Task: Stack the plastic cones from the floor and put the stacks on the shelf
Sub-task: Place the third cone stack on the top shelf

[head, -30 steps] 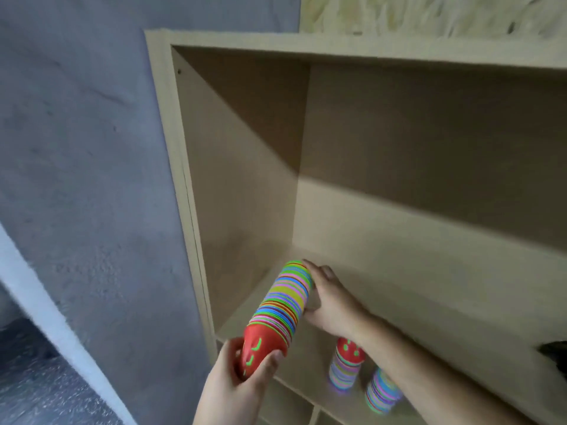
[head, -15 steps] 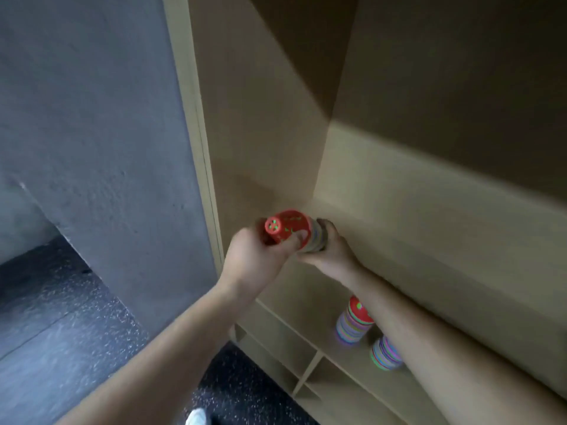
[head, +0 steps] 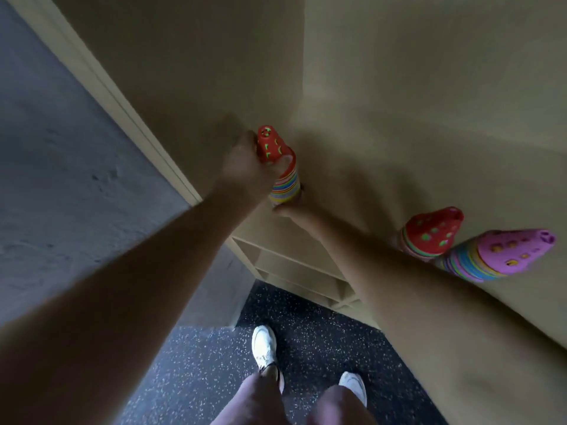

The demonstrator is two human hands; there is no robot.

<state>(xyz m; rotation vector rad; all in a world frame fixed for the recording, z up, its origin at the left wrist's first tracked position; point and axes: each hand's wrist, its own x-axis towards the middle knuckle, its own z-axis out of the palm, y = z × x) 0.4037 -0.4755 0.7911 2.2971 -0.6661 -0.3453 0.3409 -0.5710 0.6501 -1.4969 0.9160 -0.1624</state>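
A pale wooden shelf unit (head: 414,96) stands against a rough grey wall (head: 61,154). Below its deep bay sit narrow lower compartments (head: 294,268). The floor (head: 310,320) is dark and white-speckled. Light is dim.

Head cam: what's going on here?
A person is placing a tall cone stack in the left corner of the shelf. The left grip holds its red top cone, and the right grip holds its base. Whether the base already rests on the board is hidden. Two more sit further right on the same board: a red-topped stack and a pink-topped stack.
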